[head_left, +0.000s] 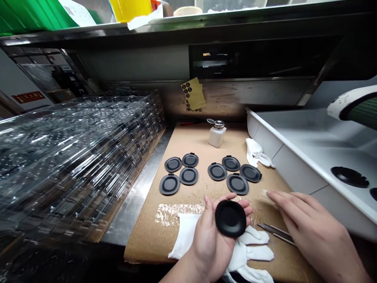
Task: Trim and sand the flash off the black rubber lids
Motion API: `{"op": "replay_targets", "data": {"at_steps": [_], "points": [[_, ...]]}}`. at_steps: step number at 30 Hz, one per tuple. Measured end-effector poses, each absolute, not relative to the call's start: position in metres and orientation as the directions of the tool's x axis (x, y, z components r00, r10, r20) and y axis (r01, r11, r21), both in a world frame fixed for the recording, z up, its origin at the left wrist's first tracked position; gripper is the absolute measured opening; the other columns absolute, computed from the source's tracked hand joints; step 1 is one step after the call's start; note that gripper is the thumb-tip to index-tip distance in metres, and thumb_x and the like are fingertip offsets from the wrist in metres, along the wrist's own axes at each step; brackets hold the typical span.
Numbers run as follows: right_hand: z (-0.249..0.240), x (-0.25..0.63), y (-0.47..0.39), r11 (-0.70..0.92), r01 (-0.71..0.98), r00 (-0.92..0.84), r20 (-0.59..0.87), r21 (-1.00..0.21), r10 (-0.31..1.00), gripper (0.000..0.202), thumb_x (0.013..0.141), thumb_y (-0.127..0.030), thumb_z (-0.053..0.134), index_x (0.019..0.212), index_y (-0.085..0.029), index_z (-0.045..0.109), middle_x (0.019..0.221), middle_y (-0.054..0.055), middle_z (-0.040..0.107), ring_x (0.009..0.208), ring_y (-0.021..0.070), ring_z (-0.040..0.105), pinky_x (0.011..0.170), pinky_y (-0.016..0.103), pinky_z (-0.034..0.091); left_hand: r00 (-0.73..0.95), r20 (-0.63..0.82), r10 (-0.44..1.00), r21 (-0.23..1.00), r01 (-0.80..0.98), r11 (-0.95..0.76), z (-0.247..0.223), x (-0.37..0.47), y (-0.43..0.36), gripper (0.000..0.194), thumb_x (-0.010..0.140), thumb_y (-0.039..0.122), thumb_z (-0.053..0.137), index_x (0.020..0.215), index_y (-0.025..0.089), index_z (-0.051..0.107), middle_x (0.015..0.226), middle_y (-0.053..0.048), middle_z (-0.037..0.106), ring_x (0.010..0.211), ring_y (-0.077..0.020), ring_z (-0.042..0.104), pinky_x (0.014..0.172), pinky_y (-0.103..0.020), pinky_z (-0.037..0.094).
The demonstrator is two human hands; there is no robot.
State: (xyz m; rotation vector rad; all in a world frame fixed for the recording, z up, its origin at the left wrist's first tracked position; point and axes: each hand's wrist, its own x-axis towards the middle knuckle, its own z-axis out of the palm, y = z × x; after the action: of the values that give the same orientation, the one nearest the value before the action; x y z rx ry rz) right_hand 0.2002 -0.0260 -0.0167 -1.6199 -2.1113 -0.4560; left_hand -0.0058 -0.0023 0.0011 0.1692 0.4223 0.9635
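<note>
My left hand is palm up with its fingers curled under a black rounded lid, which lies in the palm. To the right, my right hand has its fingers pressed together on a small pale piece, blurred at the fingertips. Beneath this hand a slim metal tool, perhaps tweezers, lies on the cardboard. Several similar black lids with small tabs form two groups on the cardboard, a left lid and a right lid among them. White gloves lie partly under my left hand.
A white pump bottle stands behind the lids, near a crumpled white cloth. Stacked clear plastic trays rise on the left. On the right is a white bin holding black lids. A shelf crosses above.
</note>
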Motion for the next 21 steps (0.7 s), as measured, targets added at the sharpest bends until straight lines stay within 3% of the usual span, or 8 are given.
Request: {"op": "replay_targets", "data": {"at_steps": [4, 8, 11, 17, 21], "points": [[-0.031, 0.203, -0.027, 0.210, 0.976, -0.214, 0.495, 0.065, 0.842, 0.037, 0.088, -0.034, 0.031, 0.117, -0.020, 0.050, 0.119, 0.002, 0.053, 0.106, 0.0201, 0.047, 0.092, 0.037, 0.038, 0.493, -0.273, 0.826, 0.292, -0.776, 0.559, 0.002, -0.006, -0.002, 0.051, 0.080, 0.054, 0.036, 0.104, 0.012, 0.051, 0.100, -0.017, 0.062, 0.097, -0.0263, 0.057, 0.095, -0.041, 0.031], [-0.040, 0.205, -0.044, 0.311, 0.944, -0.324, 0.498, 0.112, 0.804, 0.036, 0.082, -0.045, 0.045, 0.111, -0.027, 0.055, 0.128, -0.001, 0.047, 0.108, 0.0220, 0.047, 0.090, 0.039, 0.039, 0.501, -0.262, 0.825, 0.248, -0.791, 0.559, 0.002, -0.007, -0.001, 0.042, 0.082, 0.050, 0.038, 0.101, 0.015, 0.051, 0.099, -0.014, 0.061, 0.093, -0.0236, 0.058, 0.092, -0.040, 0.033], [-0.046, 0.209, -0.056, 0.278, 0.949, -0.314, 0.498, 0.146, 0.808, 0.034, 0.078, -0.045, 0.052, 0.105, -0.027, 0.058, 0.128, 0.000, 0.047, 0.106, 0.0242, 0.049, 0.087, 0.041, 0.041, 0.500, -0.269, 0.823, 0.223, -0.799, 0.558, 0.001, -0.007, -0.001, 0.036, 0.084, 0.046, 0.038, 0.105, 0.019, 0.049, 0.104, -0.013, 0.058, 0.092, -0.0220, 0.056, 0.086, -0.039, 0.036], [-0.055, 0.213, -0.057, 0.262, 0.963, -0.258, 0.493, 0.062, 0.831, 0.025, 0.079, -0.044, 0.050, 0.093, -0.026, 0.061, 0.121, 0.001, 0.052, 0.105, 0.0233, 0.051, 0.086, 0.041, 0.043, 0.503, -0.247, 0.828, 0.219, -0.803, 0.554, -0.001, -0.009, -0.002, 0.036, 0.085, 0.044, 0.037, 0.110, 0.022, 0.047, 0.116, -0.012, 0.052, 0.092, -0.0210, 0.054, 0.078, -0.035, 0.038], [-0.047, 0.204, -0.051, 0.277, 0.960, -0.248, 0.538, 0.028, 0.805, 0.032, 0.081, -0.042, 0.047, 0.105, -0.023, 0.057, 0.118, 0.003, 0.054, 0.103, 0.0224, 0.052, 0.087, 0.040, 0.042, 0.497, -0.229, 0.837, 0.249, -0.801, 0.544, 0.000, -0.009, -0.004, 0.034, 0.085, 0.042, 0.038, 0.109, 0.020, 0.048, 0.115, -0.012, 0.052, 0.093, -0.0202, 0.054, 0.082, -0.035, 0.037]]}}
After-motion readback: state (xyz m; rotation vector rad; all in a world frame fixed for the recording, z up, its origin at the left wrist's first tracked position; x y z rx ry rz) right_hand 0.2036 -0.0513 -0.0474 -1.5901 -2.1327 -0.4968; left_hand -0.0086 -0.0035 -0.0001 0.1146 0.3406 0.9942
